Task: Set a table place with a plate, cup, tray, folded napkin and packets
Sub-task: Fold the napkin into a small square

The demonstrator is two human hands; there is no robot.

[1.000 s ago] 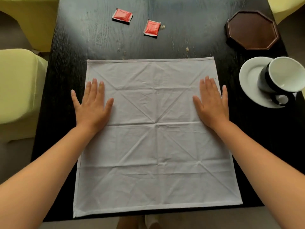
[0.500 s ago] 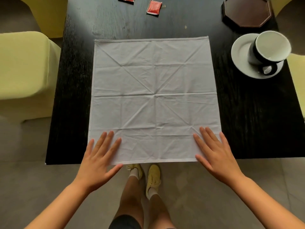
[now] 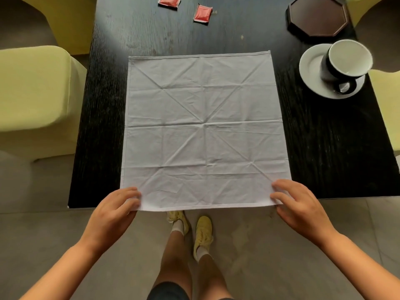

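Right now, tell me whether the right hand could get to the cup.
Probably yes. The right hand grips the napkin's near corner, and only bare table lies between it and the cup on its plate; it must let go first.

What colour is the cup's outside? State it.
Black outside, white inside; the cup shows in the head view, the only one, standing on its white plate.

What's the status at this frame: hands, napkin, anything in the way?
Left hand and right hand each pinch a near corner of the napkin. Napkin flat, unfolded. Cup and packets lie off it.
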